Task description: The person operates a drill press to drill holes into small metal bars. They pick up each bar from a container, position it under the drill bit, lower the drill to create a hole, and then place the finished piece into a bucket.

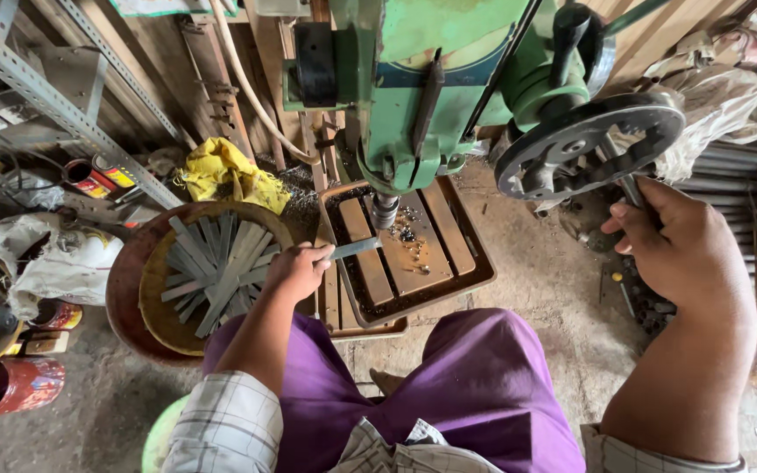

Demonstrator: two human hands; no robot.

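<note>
your left hand (298,270) pinches one end of a flat metal strip (357,248), its far end on the slatted wooden tray (449,278) under the drill chuck (385,211). it looks thin, stiff, light and sharp-edged, so grip the flats well back. your right hand (681,250) wraps the feed handle (628,188). further left, a basin (124,289) holds more strips (216,267); beyond lie red-and-yellow labelled cans (94,178) and a yellow bag (225,173).

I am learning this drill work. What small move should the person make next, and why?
Probably pull the feed handle gently with the right hand. The left hand already holds the flat metal strip on the wooden tray, with its end under the drill chuck, which looks slightly above it.
</note>
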